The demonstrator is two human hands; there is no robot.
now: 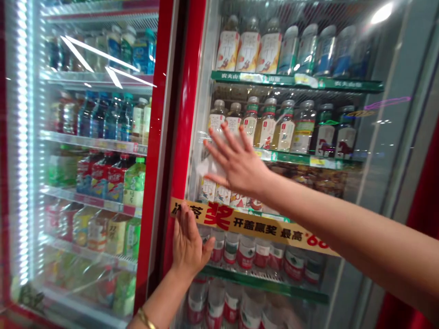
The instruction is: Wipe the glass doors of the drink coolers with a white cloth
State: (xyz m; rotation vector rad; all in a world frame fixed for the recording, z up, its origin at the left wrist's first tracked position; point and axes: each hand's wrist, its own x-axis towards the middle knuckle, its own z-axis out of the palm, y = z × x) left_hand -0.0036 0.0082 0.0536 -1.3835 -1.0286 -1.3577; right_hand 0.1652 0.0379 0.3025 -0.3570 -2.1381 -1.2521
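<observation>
Fingers (182,224) of the person's left hand (188,246) are resting close together against a yellow promotional strip (254,224) on the glass door (363,183) of a drinks cooler, just beside its red door frame (181,91), with a gold bangle (146,318) showing on that wrist. The right hand (238,162) is reaching higher across the same glass, its fingers spread wide apart, though whether they are touching the pane or hovering just off it I cannot tell. Neither hand is gripping anything. Behind the glass, white-labelled bottles (267,130) are standing in rows on green-edged shelves (295,81), just above and below both hands. Through the neighbouring door on the left, bottled drinks (113,119) are filling more shelves, with a strip of white LED lights (22,137) running down its far edge.
</observation>
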